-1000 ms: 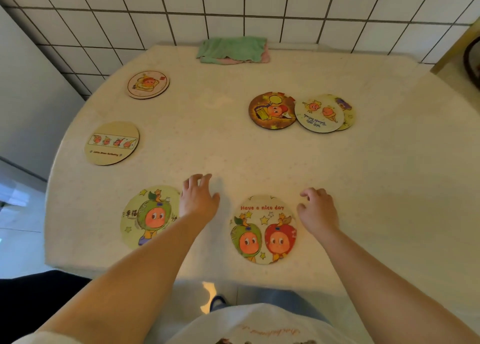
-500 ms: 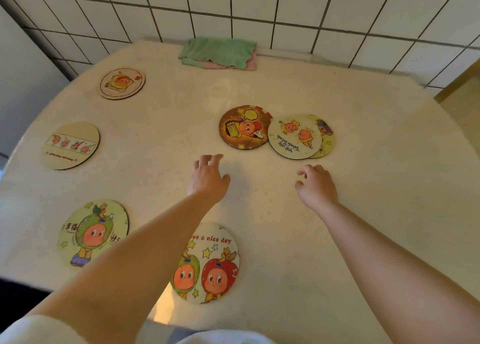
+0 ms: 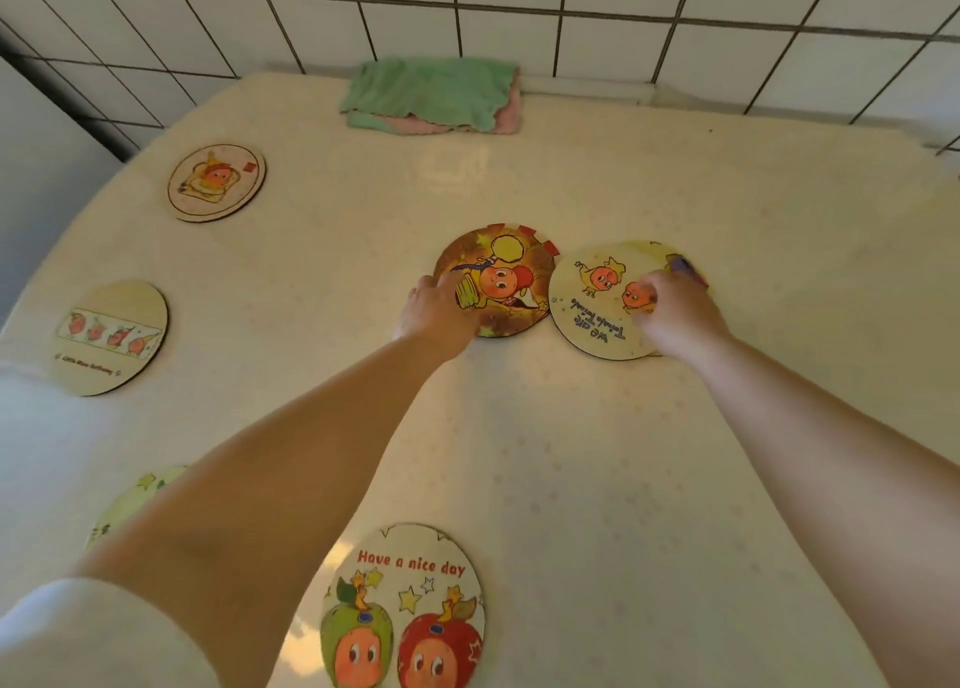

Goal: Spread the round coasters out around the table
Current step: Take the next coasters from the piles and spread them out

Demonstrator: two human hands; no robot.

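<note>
Round cartoon coasters lie on a pale table [image 3: 597,453]. In the middle, my left hand [image 3: 434,313] rests on the left edge of a brown coaster [image 3: 501,272]. Beside it, my right hand [image 3: 675,308] lies on a cream coaster [image 3: 592,303] that covers another one, of which only a purple corner [image 3: 685,264] shows. Two coasters sit at the left: a toast one [image 3: 215,181] and a beige one [image 3: 111,336]. The "Have a nice day" coaster [image 3: 410,609] is near me. A green-yellow coaster [image 3: 137,500] is mostly hidden by my left arm.
A folded green and pink cloth [image 3: 431,95] lies at the table's far edge against the white tiled wall [image 3: 519,7]. The table's rounded left edge drops off to the floor at the left.
Both hands have moved from the near edge up to the middle coasters, and now touch them. The view has shifted forward and closer to the table.
</note>
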